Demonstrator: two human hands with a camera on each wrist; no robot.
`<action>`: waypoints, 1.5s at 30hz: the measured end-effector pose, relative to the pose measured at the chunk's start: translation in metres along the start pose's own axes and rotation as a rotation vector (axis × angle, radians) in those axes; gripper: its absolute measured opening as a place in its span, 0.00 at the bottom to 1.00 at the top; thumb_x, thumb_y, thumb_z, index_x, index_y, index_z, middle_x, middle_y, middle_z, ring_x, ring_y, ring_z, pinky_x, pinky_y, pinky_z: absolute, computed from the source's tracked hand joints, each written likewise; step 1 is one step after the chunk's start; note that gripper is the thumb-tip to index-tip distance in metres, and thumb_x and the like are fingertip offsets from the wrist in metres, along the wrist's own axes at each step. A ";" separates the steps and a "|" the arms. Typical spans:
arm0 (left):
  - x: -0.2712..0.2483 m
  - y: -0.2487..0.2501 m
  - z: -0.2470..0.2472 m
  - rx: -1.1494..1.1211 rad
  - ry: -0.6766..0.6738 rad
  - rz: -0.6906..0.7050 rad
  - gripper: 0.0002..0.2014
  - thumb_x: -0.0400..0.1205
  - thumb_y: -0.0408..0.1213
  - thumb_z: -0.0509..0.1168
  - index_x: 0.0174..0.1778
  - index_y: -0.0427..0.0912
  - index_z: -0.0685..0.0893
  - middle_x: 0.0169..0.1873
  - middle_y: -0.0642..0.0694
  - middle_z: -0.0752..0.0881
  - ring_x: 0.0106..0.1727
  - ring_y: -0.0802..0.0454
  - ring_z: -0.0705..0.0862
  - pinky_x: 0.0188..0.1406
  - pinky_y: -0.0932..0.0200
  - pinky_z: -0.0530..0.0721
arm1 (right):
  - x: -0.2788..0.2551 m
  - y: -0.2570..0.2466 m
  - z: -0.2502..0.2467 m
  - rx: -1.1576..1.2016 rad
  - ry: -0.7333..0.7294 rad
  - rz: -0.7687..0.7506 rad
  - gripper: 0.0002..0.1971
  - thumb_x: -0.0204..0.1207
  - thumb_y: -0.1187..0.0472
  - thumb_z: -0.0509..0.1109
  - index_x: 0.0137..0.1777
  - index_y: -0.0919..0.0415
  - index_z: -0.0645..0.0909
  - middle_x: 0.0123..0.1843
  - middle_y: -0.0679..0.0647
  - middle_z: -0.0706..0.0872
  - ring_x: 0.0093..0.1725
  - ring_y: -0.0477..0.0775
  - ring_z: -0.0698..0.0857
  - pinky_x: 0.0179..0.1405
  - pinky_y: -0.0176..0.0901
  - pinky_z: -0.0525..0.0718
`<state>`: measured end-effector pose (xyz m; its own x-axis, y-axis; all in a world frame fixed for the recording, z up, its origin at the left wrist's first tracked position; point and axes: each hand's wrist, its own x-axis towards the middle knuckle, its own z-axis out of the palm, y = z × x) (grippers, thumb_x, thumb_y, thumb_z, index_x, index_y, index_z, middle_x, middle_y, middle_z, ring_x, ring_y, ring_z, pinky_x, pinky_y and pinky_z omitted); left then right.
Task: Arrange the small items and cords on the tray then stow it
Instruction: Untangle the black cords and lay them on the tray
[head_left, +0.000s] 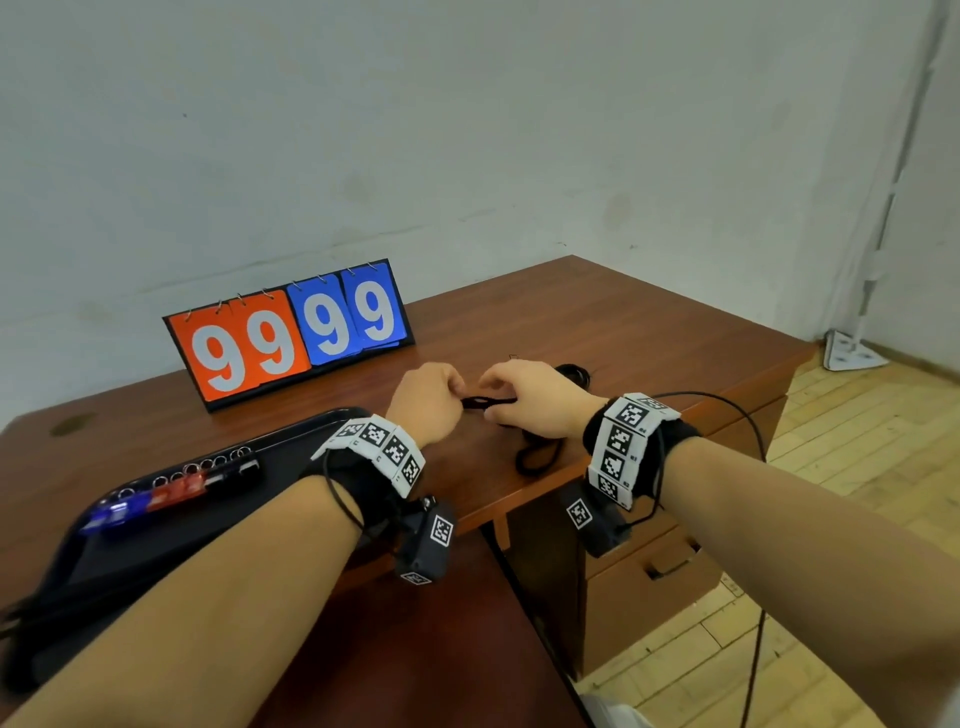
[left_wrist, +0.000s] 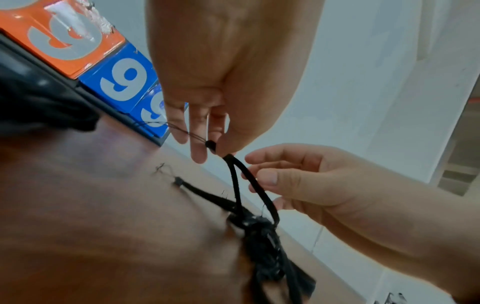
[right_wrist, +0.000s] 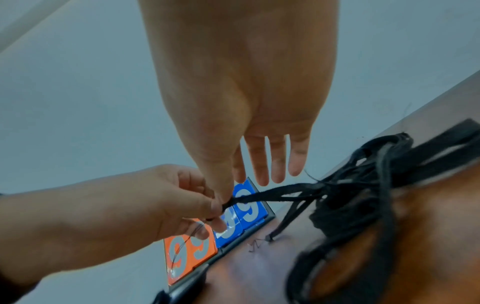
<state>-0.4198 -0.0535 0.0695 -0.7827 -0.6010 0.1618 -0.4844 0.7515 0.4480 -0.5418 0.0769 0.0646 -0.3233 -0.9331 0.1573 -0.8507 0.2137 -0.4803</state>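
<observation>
A black cord (head_left: 485, 402) is stretched between both hands above the brown desk (head_left: 597, 322). My left hand (head_left: 457, 397) pinches its looped end (left_wrist: 228, 157) between thumb and forefinger. Just to the right, my right hand (head_left: 488, 400) pinches the two strands (left_wrist: 259, 185) of that loop with thumb and fingers. The remainder of the cord lies in a loose tangle (right_wrist: 350, 205) on the desk under the right hand, and one loop (head_left: 540, 457) reaches the front edge. A black tray (head_left: 156, 545) sits at the left, holding a row of blue, red and black small items (head_left: 176, 486) with metal rings.
An orange and blue flip scoreboard (head_left: 291, 332) reading 9999 stands behind the hands near the wall. More black cord (head_left: 574, 374) lies just beyond the right hand. The desk's drawers (head_left: 665, 566) are below the right forearm, with wooden floor to the right.
</observation>
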 end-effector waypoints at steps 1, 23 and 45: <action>0.001 0.002 -0.007 -0.028 0.040 0.021 0.11 0.80 0.28 0.63 0.44 0.51 0.85 0.46 0.50 0.87 0.47 0.51 0.84 0.49 0.59 0.81 | 0.003 -0.004 -0.003 0.021 0.016 -0.008 0.26 0.78 0.51 0.73 0.75 0.55 0.75 0.70 0.52 0.81 0.68 0.50 0.79 0.65 0.40 0.76; -0.008 -0.034 -0.116 -0.517 0.638 0.029 0.08 0.81 0.27 0.64 0.47 0.44 0.85 0.39 0.52 0.85 0.39 0.53 0.83 0.40 0.58 0.83 | 0.057 -0.075 -0.023 0.341 0.180 -0.019 0.08 0.81 0.60 0.67 0.54 0.60 0.86 0.36 0.51 0.88 0.41 0.55 0.86 0.48 0.48 0.83; -0.063 -0.150 -0.142 -0.642 0.740 -0.316 0.15 0.78 0.23 0.64 0.40 0.51 0.85 0.46 0.41 0.89 0.51 0.39 0.88 0.58 0.37 0.88 | 0.043 -0.068 -0.014 0.564 0.234 0.111 0.08 0.84 0.62 0.66 0.53 0.63 0.87 0.35 0.54 0.85 0.29 0.47 0.80 0.38 0.40 0.82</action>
<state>-0.2419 -0.1673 0.1172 -0.1136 -0.9263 0.3594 -0.1562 0.3739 0.9142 -0.5038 0.0260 0.1161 -0.5335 -0.8125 0.2348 -0.4777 0.0603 -0.8765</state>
